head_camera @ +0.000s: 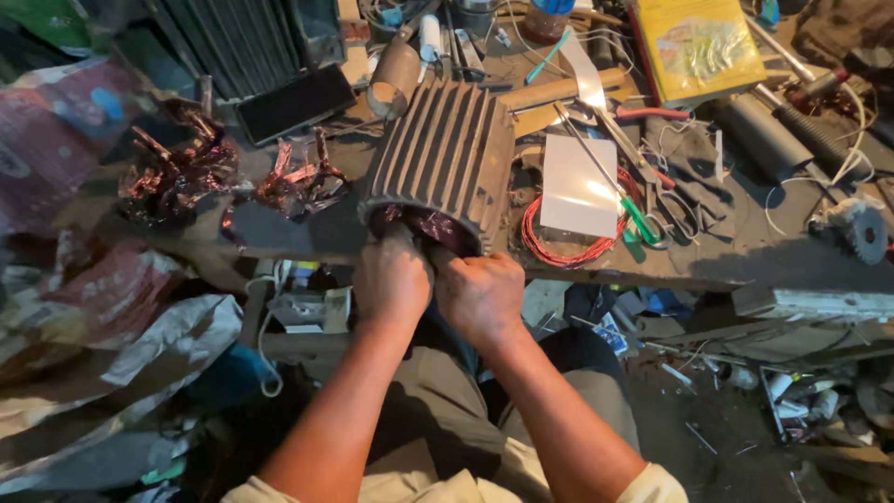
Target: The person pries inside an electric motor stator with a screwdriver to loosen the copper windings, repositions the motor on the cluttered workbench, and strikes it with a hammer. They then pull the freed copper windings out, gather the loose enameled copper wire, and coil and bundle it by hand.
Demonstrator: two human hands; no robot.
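Both hands, left hand [391, 279] and right hand [480, 293], clenched on dark windings [433, 225] in the ribbed motor shell [442, 154] at the bench edge | messy dark bench [726, 242], dim workshop | near: red wire coil [568, 247], white box [579, 186], copper scraps [177, 172] | fingertips hidden inside shell

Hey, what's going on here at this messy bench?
A person is working with both bare hands at the open end of a finned grey motor housing lying on its side on a cluttered workbench. The left hand and right hand press against the dark copper windings inside it. Pulled-out copper wire clumps lie to the left, a red wire coil to the right.
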